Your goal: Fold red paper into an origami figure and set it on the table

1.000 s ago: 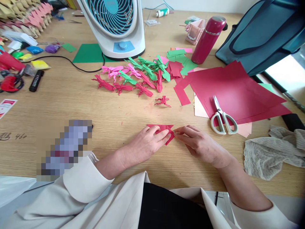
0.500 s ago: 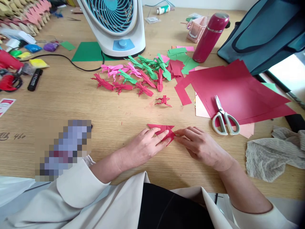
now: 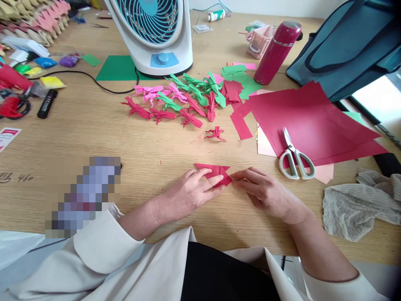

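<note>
A partly folded red paper piece [image 3: 215, 171] lies flat on the wooden table [image 3: 94, 133] in front of me. My left hand [image 3: 191, 192] rests on its left part, fingers pressed down along a fold. My right hand [image 3: 266, 192] pinches the paper's right tip with its fingertips. A finished small red origami figure [image 3: 214, 133] sits just beyond the paper.
Several red, pink and green origami figures [image 3: 178, 100] lie in a cluster before a white-and-blue fan [image 3: 153, 33]. Red paper sheets [image 3: 313, 121] with white-handled scissors [image 3: 294, 156] lie right. A crimson flask [image 3: 275, 52], blue bag [image 3: 344, 46] and grey cloth [image 3: 357, 205] are also right.
My left fingers have slid slightly along the fold. Both hands stay on the red paper, and the view has shifted a little.
</note>
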`<action>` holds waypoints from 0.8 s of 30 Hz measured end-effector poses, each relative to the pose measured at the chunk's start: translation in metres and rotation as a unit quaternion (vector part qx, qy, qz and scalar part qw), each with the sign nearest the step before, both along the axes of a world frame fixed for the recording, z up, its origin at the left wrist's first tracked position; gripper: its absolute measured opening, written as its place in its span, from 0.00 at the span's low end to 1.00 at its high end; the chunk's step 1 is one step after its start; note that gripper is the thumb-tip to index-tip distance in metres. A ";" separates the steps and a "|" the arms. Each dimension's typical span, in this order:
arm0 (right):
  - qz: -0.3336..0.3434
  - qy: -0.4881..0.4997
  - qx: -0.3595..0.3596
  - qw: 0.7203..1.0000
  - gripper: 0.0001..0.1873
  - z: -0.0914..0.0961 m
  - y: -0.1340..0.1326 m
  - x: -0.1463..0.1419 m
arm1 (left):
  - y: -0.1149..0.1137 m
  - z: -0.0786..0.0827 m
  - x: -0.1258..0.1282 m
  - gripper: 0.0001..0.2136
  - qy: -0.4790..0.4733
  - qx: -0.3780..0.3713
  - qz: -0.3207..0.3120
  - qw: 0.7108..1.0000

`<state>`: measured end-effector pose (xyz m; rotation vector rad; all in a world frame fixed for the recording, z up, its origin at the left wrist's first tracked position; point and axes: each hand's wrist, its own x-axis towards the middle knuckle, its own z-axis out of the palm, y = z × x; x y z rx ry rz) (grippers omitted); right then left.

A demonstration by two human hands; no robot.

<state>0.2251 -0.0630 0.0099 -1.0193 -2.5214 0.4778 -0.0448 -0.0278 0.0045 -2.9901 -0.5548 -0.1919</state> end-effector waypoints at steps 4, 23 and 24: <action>-0.004 0.005 -0.002 1.000 0.21 0.000 0.000 0.001 | 0.001 -0.004 -0.004 0.21 -0.020 -0.016 -0.017 1.000; -0.010 -0.017 0.051 0.999 0.18 -0.011 0.001 -0.011 | 0.013 -0.007 0.000 0.17 -0.135 -0.146 0.010 0.980; -0.012 -0.019 0.053 0.998 0.18 -0.012 0.000 -0.011 | 0.014 -0.006 0.003 0.16 -0.145 -0.146 0.053 0.977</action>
